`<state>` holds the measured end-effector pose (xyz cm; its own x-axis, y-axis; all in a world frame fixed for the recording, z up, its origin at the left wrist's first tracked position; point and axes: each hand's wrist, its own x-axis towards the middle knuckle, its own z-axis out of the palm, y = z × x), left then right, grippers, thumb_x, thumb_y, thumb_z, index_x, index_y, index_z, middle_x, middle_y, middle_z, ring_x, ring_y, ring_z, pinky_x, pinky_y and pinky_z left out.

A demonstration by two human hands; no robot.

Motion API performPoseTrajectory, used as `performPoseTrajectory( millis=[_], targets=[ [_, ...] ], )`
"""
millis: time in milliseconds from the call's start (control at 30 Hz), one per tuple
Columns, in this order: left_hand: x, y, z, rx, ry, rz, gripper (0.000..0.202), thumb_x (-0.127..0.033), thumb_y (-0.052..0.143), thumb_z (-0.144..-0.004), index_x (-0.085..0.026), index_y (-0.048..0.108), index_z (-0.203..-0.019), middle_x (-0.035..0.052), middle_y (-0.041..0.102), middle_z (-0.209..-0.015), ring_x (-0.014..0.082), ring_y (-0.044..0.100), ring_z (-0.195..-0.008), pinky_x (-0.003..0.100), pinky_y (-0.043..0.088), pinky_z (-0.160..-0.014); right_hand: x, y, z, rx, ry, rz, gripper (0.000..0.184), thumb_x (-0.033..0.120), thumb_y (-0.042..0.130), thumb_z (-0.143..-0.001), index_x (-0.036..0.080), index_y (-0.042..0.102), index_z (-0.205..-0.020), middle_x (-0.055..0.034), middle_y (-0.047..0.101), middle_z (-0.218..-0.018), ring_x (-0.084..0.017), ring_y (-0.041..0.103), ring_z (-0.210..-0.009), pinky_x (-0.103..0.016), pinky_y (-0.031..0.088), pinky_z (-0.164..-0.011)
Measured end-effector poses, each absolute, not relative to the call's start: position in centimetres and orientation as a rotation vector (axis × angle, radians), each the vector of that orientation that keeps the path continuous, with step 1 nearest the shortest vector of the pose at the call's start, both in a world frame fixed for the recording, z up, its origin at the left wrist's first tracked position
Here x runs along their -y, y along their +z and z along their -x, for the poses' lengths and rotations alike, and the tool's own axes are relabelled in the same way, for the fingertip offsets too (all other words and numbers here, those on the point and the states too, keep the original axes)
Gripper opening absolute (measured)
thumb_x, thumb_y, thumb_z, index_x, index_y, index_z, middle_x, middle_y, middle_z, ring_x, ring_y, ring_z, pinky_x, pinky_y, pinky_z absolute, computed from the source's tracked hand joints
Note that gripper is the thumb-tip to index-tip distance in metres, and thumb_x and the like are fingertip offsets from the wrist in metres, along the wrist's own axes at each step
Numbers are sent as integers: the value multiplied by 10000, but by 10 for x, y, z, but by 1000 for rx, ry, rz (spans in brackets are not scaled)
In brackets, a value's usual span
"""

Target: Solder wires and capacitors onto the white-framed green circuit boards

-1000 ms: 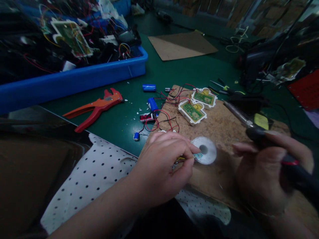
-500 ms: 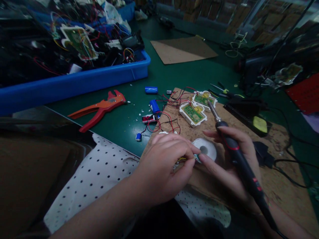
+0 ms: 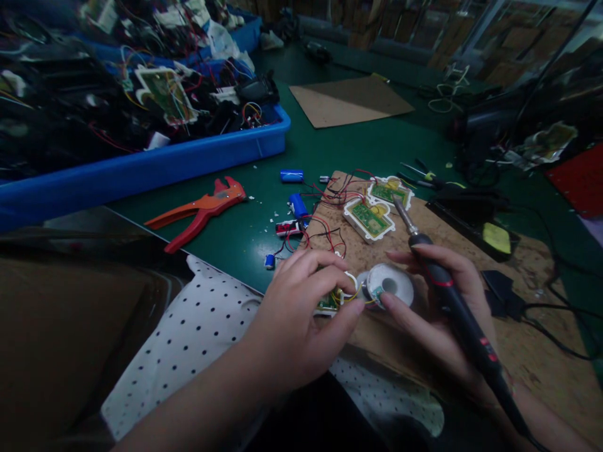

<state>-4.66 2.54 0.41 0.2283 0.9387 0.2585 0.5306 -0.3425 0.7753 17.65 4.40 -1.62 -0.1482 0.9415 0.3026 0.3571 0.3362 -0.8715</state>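
Note:
My right hand [image 3: 445, 307] is wrapped round a soldering iron [image 3: 455, 311], its metal tip pointing up and left. The same hand's thumb presses a tiny green circuit board [image 3: 377, 293] near the white solder spool [image 3: 394, 285]. Beside it, my left hand [image 3: 313, 301] has thumb and fingers apart over a circuit board in a white frame [image 3: 327, 303], which it partly covers. Thin yellow wires [image 3: 351, 295] run between that framed board and the tiny one. Two more framed boards [image 3: 370, 218] lie farther back, with red and black wires.
Blue cylindrical batteries [image 3: 298, 205] lie left of the brown work board [image 3: 527, 301]. Red-handled wire strippers [image 3: 202, 210] rest near the table edge. A crowded blue bin [image 3: 188, 157] stands back left. At right are a soldering stand with yellow sponge [image 3: 496, 238] and black cables.
My left fingers have come off the tiny board and spread apart, moving slightly left. More of the framed board and yellow wires shows. The right hand still holds the soldering iron.

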Motion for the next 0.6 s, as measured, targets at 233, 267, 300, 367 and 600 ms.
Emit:
performPoseTrajectory(
  millis=[233, 267, 300, 367, 600],
  targets=[
    [-30, 6, 44, -1329, 1044, -1804, 71, -178, 599, -929, -215, 648, -893, 31, 722, -1023, 197, 644, -1017, 391, 479, -934, -44, -15, -174, 1687, 822, 1164, 695, 191, 827, -708, 302, 527, -1325, -55, 680, -1210, -266, 675, -1108, -500, 540, -1012],
    [-30, 6, 44, -1343, 1025, -1781, 73, -182, 590, -936, -214, 646, -900, 31, 722, -1029, 196, 645, -1016, 393, 480, -939, -44, -15, -174, 1690, 820, 1165, 691, 190, 826, -710, 303, 528, -1323, -52, 682, -1204, -264, 675, -1107, -502, 535, -1022],
    [-31, 5, 44, -1355, 1007, -1772, 73, -188, 587, -938, -212, 645, -901, 32, 720, -1035, 198, 644, -1022, 400, 475, -952, -44, -15, -174, 1691, 819, 1168, 689, 188, 826, -711, 304, 529, -1323, -51, 682, -1202, -262, 675, -1108, -503, 529, -1031],
    [-31, 5, 42, -1363, 980, -1798, 60, -204, 603, -931, -210, 649, -893, 34, 712, -1044, 206, 632, -1050, 417, 459, -977, -44, -15, -175, 1683, 826, 1166, 687, 186, 824, -715, 307, 530, -1324, -50, 680, -1205, -263, 673, -1116, -504, 530, -1035],
    [-30, 5, 41, -1364, 1032, -1848, 85, -196, 607, -937, -216, 669, -882, 24, 728, -988, 192, 655, -968, 377, 500, -896, -44, -15, -175, 1685, 828, 1172, 691, 175, 826, -710, 312, 532, -1320, -54, 678, -1213, -265, 677, -1114, -505, 536, -1033]
  ],
)
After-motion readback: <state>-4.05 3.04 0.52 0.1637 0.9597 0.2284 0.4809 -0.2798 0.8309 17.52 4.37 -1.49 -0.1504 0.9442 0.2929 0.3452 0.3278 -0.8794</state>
